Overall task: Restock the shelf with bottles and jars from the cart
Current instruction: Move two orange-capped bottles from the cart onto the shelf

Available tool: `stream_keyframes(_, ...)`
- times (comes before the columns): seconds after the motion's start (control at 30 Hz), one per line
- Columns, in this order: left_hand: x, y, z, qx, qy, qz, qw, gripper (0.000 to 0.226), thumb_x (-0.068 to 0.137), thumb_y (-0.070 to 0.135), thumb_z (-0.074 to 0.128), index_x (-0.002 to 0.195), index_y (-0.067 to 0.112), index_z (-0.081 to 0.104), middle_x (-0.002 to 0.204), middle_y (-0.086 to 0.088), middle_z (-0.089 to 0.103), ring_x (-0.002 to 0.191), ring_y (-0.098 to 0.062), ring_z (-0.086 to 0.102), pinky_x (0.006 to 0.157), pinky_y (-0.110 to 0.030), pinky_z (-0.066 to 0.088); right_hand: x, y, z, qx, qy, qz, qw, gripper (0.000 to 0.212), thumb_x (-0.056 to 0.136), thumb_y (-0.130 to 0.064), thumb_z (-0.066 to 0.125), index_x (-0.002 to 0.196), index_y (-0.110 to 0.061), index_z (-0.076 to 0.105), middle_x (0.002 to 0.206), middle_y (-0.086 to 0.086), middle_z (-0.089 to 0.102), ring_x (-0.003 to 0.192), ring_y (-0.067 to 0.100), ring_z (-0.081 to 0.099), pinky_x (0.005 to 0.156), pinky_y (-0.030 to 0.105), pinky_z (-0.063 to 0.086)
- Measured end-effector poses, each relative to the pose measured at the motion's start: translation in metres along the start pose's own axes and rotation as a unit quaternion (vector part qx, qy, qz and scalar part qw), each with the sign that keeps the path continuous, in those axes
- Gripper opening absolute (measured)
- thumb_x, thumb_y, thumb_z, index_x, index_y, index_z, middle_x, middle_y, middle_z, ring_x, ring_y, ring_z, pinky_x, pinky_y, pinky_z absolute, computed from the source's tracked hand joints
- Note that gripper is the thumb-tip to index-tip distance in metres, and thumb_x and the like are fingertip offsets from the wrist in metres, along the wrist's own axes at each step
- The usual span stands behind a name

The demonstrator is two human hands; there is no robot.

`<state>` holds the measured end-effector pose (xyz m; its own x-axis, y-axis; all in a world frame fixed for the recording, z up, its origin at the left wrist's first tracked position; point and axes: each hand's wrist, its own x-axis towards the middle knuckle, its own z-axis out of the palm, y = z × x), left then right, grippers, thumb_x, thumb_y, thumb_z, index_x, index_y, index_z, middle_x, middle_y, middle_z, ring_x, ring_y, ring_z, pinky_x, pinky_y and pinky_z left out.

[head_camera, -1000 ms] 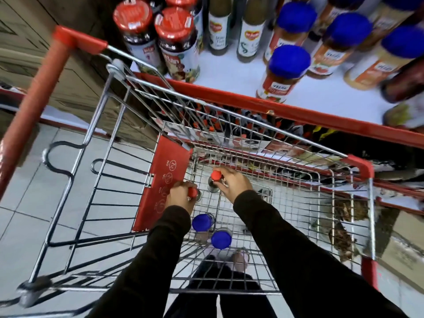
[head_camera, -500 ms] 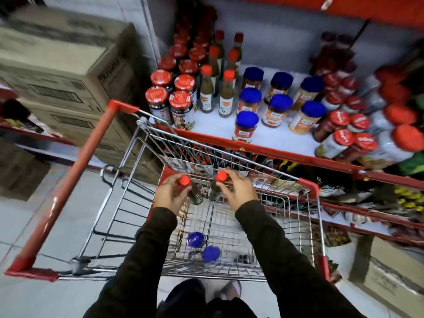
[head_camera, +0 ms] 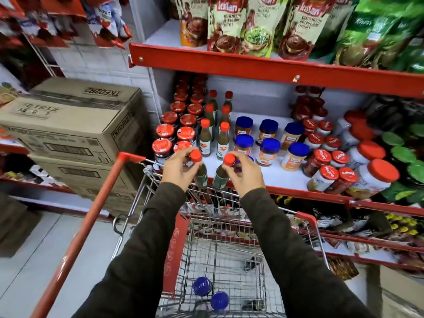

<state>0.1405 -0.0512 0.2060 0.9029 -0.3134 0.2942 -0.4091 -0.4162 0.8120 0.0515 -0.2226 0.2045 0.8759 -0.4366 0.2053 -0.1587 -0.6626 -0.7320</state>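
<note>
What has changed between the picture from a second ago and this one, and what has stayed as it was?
Both hands have lifted out of the cart toward the shelf. The left hand and right hand each still hold a red-capped bottle, left bottle, right bottle, now raised at the shelf's front edge. The two blue-lidded jars remain in the cart.

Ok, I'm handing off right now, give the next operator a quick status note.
Left hand: grip shut on a red-capped bottle, raised above the cart.
Right hand: grip shut on a second red-capped bottle.
Both bottles are at the shelf front edge, before two rows of matching bottles.
Done: none of the held pair shelved yet.
Left: set both down, then fetch the two blue-lidded jars in the cart.
</note>
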Motion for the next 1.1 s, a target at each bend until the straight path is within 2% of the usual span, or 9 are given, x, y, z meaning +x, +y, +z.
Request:
stream_keyframes(0.17, 0.044, -0.004, 0.015, 0.028, -0.017, 0.021, 0.999, 0.039, 0.079, 0.016, 0.073, 0.116, 0.015, 0.065, 0.115, -0.009, 0.068, 0.1, -0.022, 0.066, 0.091, -0.038, 0.057, 0.037, -0.004, 0.004, -0.04, 0.007, -0.013, 0.999, 0.031, 0.088, -0.025, 0.065, 0.117, -0.017, 0.056, 0.111, 0.009, 0.067, 0.1, 0.028, 0.063, 0.087, 0.043, 0.054)
stream_keyframes(0.2, 0.049, -0.006, 0.02, 0.037, -0.023, 0.014, 0.999, 0.039, 0.078, 0.016, 0.073, 0.116, 0.015, 0.065, 0.115, -0.01, 0.068, 0.102, -0.024, 0.066, 0.093, -0.039, 0.055, 0.042, -0.005, 0.005, -0.052, 0.001, -0.012, 0.999, 0.031, 0.088, -0.024, 0.064, 0.117, -0.015, 0.056, 0.111, 0.01, 0.066, 0.101, 0.029, 0.063, 0.087, 0.042, 0.054)
stream_keyframes(0.33, 0.063, -0.016, 0.036, 0.08, -0.072, 0.002, 0.994, 0.04, 0.081, 0.014, 0.07, 0.121, 0.012, 0.062, 0.12, -0.012, 0.066, 0.104, -0.026, 0.064, 0.09, -0.022, 0.047, 0.055, 0.0, 0.015, -0.081, -0.033, 0.01, 0.996, 0.032, 0.089, -0.022, 0.062, 0.119, -0.014, 0.056, 0.114, 0.011, 0.066, 0.104, 0.029, 0.061, 0.088, 0.038, 0.052)
stream_keyframes(0.43, 0.066, -0.022, 0.042, 0.091, -0.097, -0.012, 0.991, 0.04, 0.084, 0.013, 0.068, 0.123, 0.013, 0.06, 0.122, -0.014, 0.063, 0.105, -0.029, 0.063, 0.092, -0.027, 0.046, 0.059, 0.004, 0.021, -0.082, -0.033, 0.019, 0.996, 0.032, 0.088, -0.02, 0.063, 0.119, -0.015, 0.055, 0.114, 0.011, 0.066, 0.103, 0.029, 0.063, 0.09, 0.039, 0.053)
stream_keyframes(0.63, 0.073, -0.022, 0.042, 0.117, -0.083, -0.017, 0.99, 0.042, 0.082, 0.016, 0.068, 0.123, 0.014, 0.06, 0.12, -0.013, 0.065, 0.104, -0.031, 0.064, 0.095, -0.04, 0.051, 0.065, 0.005, 0.021, -0.085, -0.028, 0.031, 0.995, 0.03, 0.088, -0.02, 0.063, 0.117, -0.014, 0.057, 0.109, 0.011, 0.067, 0.1, 0.029, 0.063, 0.088, 0.038, 0.052)
stream_keyframes(0.83, 0.067, -0.014, 0.045, 0.136, -0.074, -0.024, 0.988, 0.046, 0.085, 0.016, 0.065, 0.13, 0.016, 0.055, 0.126, -0.013, 0.061, 0.114, -0.031, 0.059, 0.099, -0.037, 0.048, 0.061, 0.006, 0.02, -0.064, -0.05, 0.061, 0.995, 0.048, 0.086, -0.021, 0.066, 0.131, -0.014, 0.05, 0.121, 0.014, 0.065, 0.11, 0.03, 0.063, 0.096, 0.043, 0.052)
stream_keyframes(1.0, 0.05, -0.012, 0.048, 0.111, -0.063, -0.041, 0.991, 0.061, 0.085, 0.014, 0.064, 0.141, 0.018, 0.041, 0.137, -0.012, 0.054, 0.122, -0.029, 0.055, 0.104, -0.041, 0.046, 0.041, 0.008, 0.009, -0.036, 0.017, 0.033, 0.999, 0.042, 0.088, -0.023, 0.063, 0.128, -0.017, 0.052, 0.123, 0.009, 0.062, 0.104, 0.024, 0.063, 0.095, 0.038, 0.052)
stream_keyframes(1.1, 0.03, -0.014, 0.049, 0.075, -0.034, -0.049, 0.995, 0.064, 0.085, 0.018, 0.063, 0.143, 0.019, 0.036, 0.14, -0.012, 0.048, 0.124, -0.029, 0.053, 0.106, -0.044, 0.045, 0.022, 0.013, 0.004, -0.051, 0.065, -0.017, 0.996, 0.035, 0.09, -0.025, 0.058, 0.124, -0.018, 0.054, 0.124, 0.005, 0.058, 0.112, 0.022, 0.054, 0.099, 0.039, 0.048)
